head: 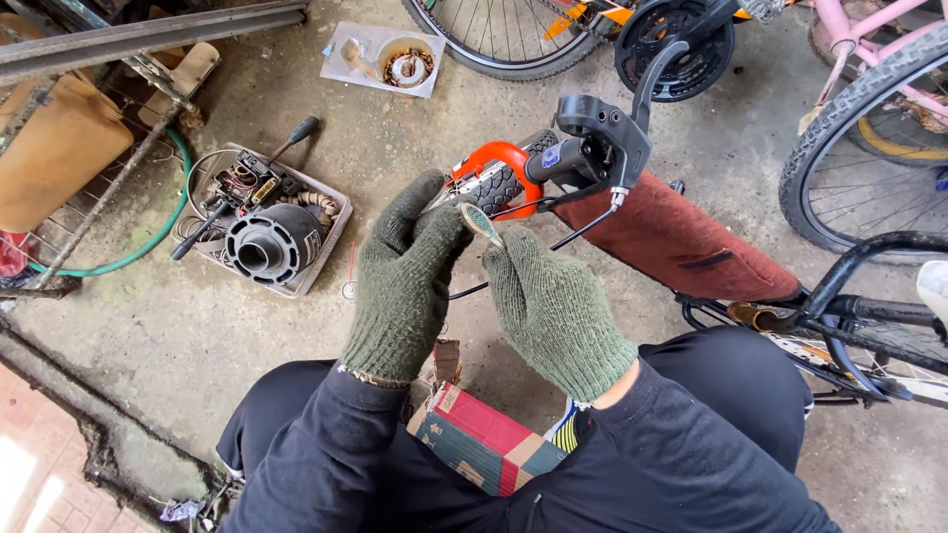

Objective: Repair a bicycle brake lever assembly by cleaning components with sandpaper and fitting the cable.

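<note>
A small, flat, oval grey-green metal piece (482, 222) was pinched upright between both gloved hands, just before the bicycle's black brake lever (614, 138).

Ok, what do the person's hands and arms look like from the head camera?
Both hands wear knitted gloves in dark olive green, with ribbed cuffs. The left hand glove looks slightly darker, with a frayed cuff edge; the right hand glove is a lighter grey-green. Both arms are in long dark navy or black sleeves reaching the wrists.

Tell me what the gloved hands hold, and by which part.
Both hands, left hand and right hand, pinch a small flat oval piece by its edges; what it is cannot be told.
</note>
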